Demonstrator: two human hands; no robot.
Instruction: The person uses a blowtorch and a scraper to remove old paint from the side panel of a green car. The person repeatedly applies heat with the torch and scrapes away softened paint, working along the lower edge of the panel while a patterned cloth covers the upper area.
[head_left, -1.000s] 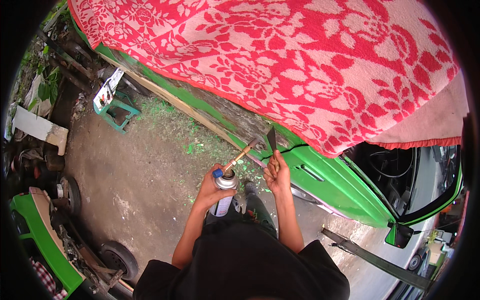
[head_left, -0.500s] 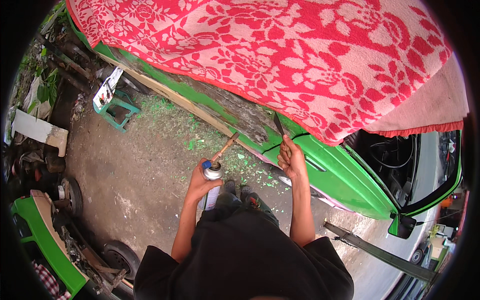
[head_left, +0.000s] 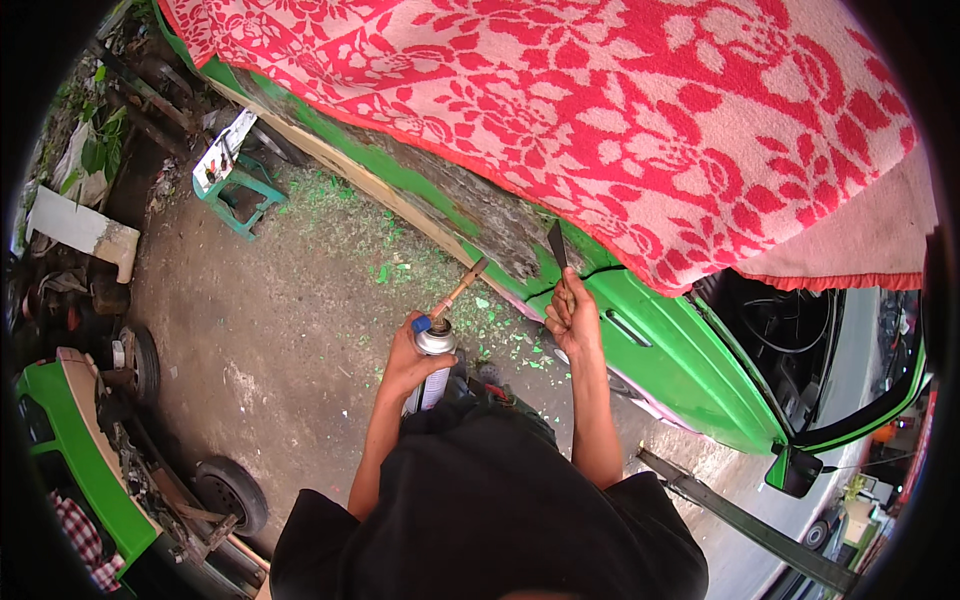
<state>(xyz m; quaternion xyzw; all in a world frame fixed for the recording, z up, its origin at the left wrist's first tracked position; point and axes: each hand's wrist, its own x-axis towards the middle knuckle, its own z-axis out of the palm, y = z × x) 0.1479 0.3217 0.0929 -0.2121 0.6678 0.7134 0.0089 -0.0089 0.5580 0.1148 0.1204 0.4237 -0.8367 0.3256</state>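
Head view: your left hand wraps a gas canister, thumb across its front and fingers closed around the far side, just ahead of your body. A torch nozzle rises from its top, angled up and right, its tip overlapping the lower edge of the green car body; you cannot tell from here whether they touch. Your right hand has its fingers curled together, pinching the handle of a scraper, blade pointing up just below the hem of the red-and-pink towel. Blade contact is unclear. A gap separates your two hands. Your widest room lies leftward, over the ground between the teal stool and the loose wheel; on your right, a long metal beam borders your elbow's space
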